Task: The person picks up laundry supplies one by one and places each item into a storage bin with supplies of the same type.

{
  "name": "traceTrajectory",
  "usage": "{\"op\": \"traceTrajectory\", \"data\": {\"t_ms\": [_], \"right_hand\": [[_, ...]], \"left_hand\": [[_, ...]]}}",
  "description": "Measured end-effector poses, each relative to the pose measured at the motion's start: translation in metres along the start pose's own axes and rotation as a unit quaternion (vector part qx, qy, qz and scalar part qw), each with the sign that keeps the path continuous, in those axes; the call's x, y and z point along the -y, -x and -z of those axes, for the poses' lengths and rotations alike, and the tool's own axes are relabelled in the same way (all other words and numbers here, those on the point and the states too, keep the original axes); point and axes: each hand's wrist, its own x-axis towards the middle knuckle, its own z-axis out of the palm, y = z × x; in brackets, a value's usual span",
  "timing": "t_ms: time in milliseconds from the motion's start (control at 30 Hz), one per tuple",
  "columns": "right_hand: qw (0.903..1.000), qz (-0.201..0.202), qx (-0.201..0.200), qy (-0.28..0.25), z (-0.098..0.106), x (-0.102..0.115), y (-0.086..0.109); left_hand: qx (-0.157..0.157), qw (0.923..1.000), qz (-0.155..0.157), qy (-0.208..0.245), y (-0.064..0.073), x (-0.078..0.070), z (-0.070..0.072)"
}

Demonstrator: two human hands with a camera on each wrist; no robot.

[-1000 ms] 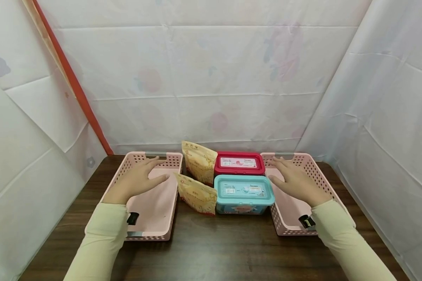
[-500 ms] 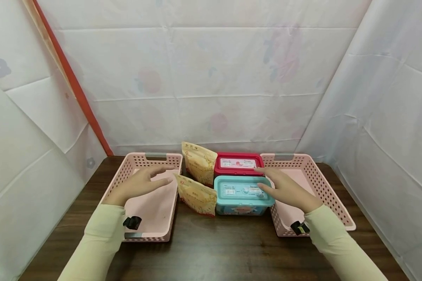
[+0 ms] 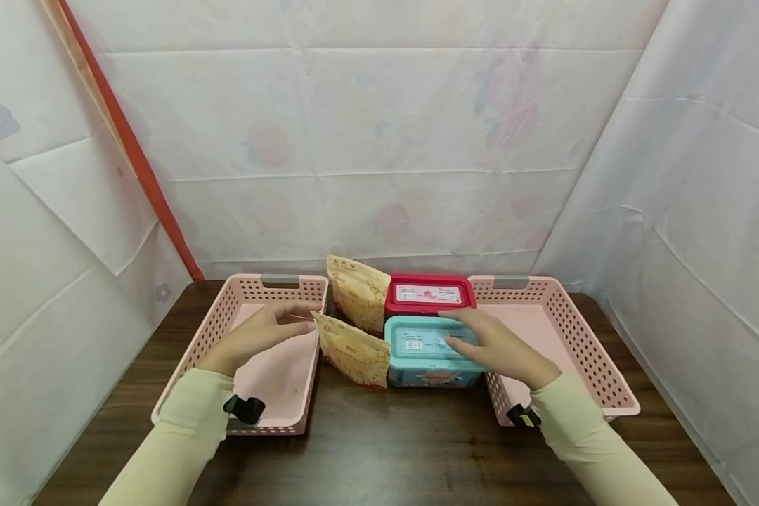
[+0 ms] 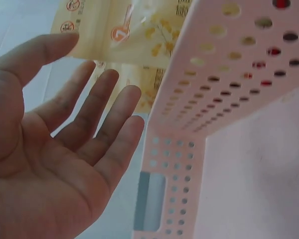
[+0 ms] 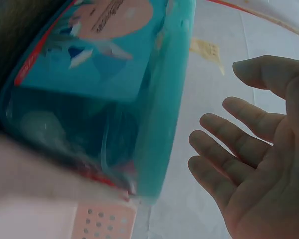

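My left hand (image 3: 262,339) hovers over the left pink basket, fingers spread and relaxed, with its fingertips right by the top corner of the front yellow pouch (image 3: 354,353). In the left wrist view that pouch (image 4: 124,32) shows just beyond the thumb and fingers. My right hand (image 3: 496,342) is held above the teal lidded tub (image 3: 433,351), fingers loosely extended and gripping nothing. The right wrist view shows the tub (image 5: 89,79) side-on, with the palm a little apart from its lid. Behind stand a second yellow pouch (image 3: 358,294) and a red lidded tub (image 3: 430,293).
A pink perforated basket (image 3: 310,393) stands at the left and another pink basket (image 3: 597,365) at the right, flanking the pouches and tubs. All stand on a dark wooden table (image 3: 405,450). White patterned sheets (image 3: 379,140) hang behind and at both sides.
My right hand has moved left from over the right basket to over the teal tub. My left hand has shifted slightly right, toward the front pouch's corner. The pouches and tubs have stayed put.
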Motion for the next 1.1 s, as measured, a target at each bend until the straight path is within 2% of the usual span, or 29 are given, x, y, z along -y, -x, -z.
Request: {"op": "traceTrajectory", "data": {"t_ms": [100, 367, 633, 800, 933, 1100], "right_hand": [[0.9999, 0.014, -0.007, -0.002, -0.006, 0.003, -0.002], [0.9991, 0.034, -0.004, -0.024, -0.022, 0.012, -0.007], [0.9982, 0.059, 0.003, -0.009, -0.033, 0.022, -0.016], [0.9969, 0.063, 0.019, -0.043, -0.04, 0.029, -0.022], [0.9952, 0.067, 0.026, -0.066, -0.045, 0.035, -0.027], [0.9945, 0.069, 0.016, -0.077, -0.049, 0.042, -0.032]], "left_hand": [[-0.002, 0.9996, 0.008, 0.025, -0.002, 0.001, -0.002], [-0.014, 0.9993, 0.021, 0.026, -0.003, -0.002, -0.007], [-0.014, 0.9994, 0.026, 0.018, -0.003, -0.002, -0.009], [-0.014, 0.9997, 0.018, -0.004, -0.005, 0.002, -0.009], [-0.014, 0.9998, 0.017, 0.0, -0.006, 0.003, -0.01], [-0.01, 0.9998, 0.015, 0.008, -0.005, 0.002, -0.011]]}}
